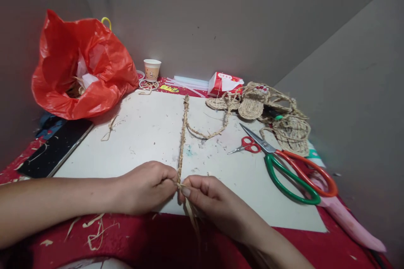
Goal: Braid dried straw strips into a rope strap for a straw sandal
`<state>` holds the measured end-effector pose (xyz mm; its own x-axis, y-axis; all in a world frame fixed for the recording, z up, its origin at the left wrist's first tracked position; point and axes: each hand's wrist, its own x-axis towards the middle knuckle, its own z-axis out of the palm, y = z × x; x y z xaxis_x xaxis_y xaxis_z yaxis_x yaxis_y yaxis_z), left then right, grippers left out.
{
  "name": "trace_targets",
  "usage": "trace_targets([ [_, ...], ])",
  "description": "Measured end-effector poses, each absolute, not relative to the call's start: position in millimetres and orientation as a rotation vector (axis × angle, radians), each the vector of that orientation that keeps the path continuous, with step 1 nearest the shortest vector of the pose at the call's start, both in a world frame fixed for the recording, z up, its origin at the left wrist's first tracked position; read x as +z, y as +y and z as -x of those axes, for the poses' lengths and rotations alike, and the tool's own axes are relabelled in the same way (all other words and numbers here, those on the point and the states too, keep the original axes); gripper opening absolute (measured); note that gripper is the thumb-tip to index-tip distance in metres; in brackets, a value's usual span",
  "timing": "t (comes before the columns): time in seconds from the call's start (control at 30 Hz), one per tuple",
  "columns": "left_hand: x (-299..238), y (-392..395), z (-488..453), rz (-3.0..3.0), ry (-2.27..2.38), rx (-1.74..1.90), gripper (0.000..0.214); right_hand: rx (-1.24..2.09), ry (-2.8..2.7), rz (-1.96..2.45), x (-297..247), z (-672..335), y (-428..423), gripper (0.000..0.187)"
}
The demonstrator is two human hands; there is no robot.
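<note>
A braided straw cord runs down the middle of a white board, its upper part looping off to the right toward woven straw pieces. At the cord's near end, my left hand is closed, thumb and fingers pinching the braid from the left. My right hand grips the same end from the right, a strand between thumb and forefinger. Loose straw strands hang from between the hands over the board's front edge. The exact grip of the left fingertips is partly hidden.
Large scissors and small red scissors lie right. Beyond them are woven straw slippers and a tissue pack. A red plastic bag, a phone and a paper cup stand or lie left and back.
</note>
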<state>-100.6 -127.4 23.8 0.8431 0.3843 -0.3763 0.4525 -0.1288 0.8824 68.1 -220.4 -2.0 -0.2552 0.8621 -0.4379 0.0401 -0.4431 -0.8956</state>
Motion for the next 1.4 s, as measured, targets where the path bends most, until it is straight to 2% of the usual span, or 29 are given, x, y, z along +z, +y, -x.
trace_targets([
  [0.17,8.9,-126.3,99.0,-1.478,0.625,-0.065,0.028,1.492,-1.379,1.569,5.9,-60.1,-225.1,0.028],
  [0.37,1.9,-128.4,101.0,-1.469,0.685,-0.068,0.034,1.078,-1.769,1.824,8.0,-56.9,-229.3,0.03],
  [0.5,8.4,-130.9,99.6,-1.441,0.711,-0.063,0.03,1.065,-1.749,1.877,11.1,-60.0,-231.3,0.032],
  [0.7,8.2,-139.2,98.3,-1.297,0.678,0.014,0.032,1.092,-1.724,1.69,15.3,-44.6,-240.1,0.029],
  [0.83,4.9,-143.7,98.4,-1.206,0.623,0.077,0.035,0.891,-1.953,1.873,11.4,-33.3,-240.5,0.015],
  [0.93,6.2,-144.9,97.7,-1.131,0.664,0.063,0.032,0.672,-2.193,1.994,1.4,-25.0,-239.0,0.016],
  [1.07,12.2,-142.5,98.3,-1.174,0.764,0.014,0.028,0.746,-2.466,1.672,-15.0,-21.6,-247.0,0.015],
  [1.17,17.0,-139.7,100.1,-1.19,0.735,0.014,0.029,0.997,-2.324,1.398,-12.6,-40.9,-254.7,0.026],
  [1.4,14.6,-140.3,100.6,-0.967,0.592,0.059,0.028,1.027,-1.186,1.738,18.4,-73.6,-233.3,0.033],
])
